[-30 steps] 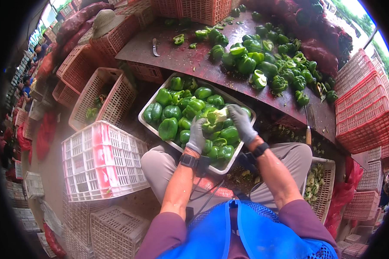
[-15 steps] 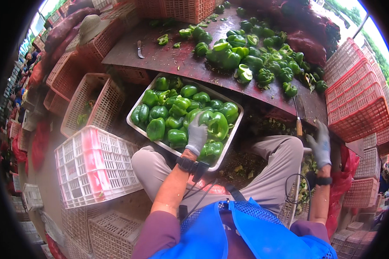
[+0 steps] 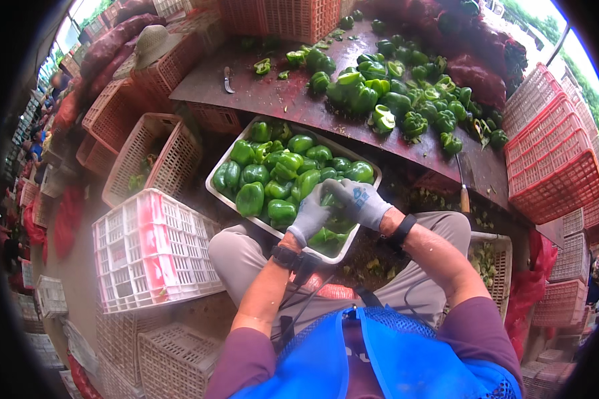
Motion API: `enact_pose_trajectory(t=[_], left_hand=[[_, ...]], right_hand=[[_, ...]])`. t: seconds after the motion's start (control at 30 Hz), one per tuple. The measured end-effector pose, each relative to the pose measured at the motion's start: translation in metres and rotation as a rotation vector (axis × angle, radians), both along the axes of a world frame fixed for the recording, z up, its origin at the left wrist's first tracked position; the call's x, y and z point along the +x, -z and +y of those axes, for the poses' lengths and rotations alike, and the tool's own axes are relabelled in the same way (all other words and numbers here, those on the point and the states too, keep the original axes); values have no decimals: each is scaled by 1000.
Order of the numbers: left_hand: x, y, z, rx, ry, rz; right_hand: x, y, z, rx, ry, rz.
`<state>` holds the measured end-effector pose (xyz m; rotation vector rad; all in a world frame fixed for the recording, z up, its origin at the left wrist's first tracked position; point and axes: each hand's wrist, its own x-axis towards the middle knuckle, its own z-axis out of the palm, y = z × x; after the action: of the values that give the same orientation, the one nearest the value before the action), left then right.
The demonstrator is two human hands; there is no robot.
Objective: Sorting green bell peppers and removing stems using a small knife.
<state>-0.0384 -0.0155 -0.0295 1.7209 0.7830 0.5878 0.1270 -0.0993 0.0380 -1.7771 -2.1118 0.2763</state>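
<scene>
A white tray [image 3: 214, 189] piled with whole green bell peppers [image 3: 249, 199] sits in front of me by my knees. Over its near right part my left hand [image 3: 311, 214], in a grey glove, is closed on the side of a green bell pepper [image 3: 340, 219]. From the right my right hand [image 3: 365, 201], gloved too, reaches across with its fingers bent against the same pepper. The hands and blur hide part of this pepper, and the right fingertips cannot be made out well.
Cut and whole peppers [image 3: 412, 100] heap on the dark worktable [image 3: 213, 83]. A hooked knife [image 3: 228, 80] lies at its left; a wooden-handled knife [image 3: 464, 196] rests at its right edge. Plastic crates [image 3: 156, 253] stand at left, red crates [image 3: 552, 153] at right, and a scrap-filled basket [image 3: 502, 266] by my right knee.
My right hand has come in from the far right, where it was raised and spread, to the pepper at my left hand. The whole view has shifted slightly.
</scene>
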Motion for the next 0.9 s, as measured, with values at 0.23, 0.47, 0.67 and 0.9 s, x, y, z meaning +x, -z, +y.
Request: enact_pose_trajectory(t=[0.23, 0.47, 0.67, 0.9], left_hand=[[7, 3, 1, -555, 188, -68], [8, 2, -7, -442, 78, 9], [2, 17, 6, -239, 149, 56], [-4, 3, 14, -403, 132, -20]], right_hand=[[5, 7, 4, -44, 103, -6], [12, 11, 17, -181, 111, 222], [31, 4, 35, -481, -1, 299], [52, 43, 30, -321, 239, 657]])
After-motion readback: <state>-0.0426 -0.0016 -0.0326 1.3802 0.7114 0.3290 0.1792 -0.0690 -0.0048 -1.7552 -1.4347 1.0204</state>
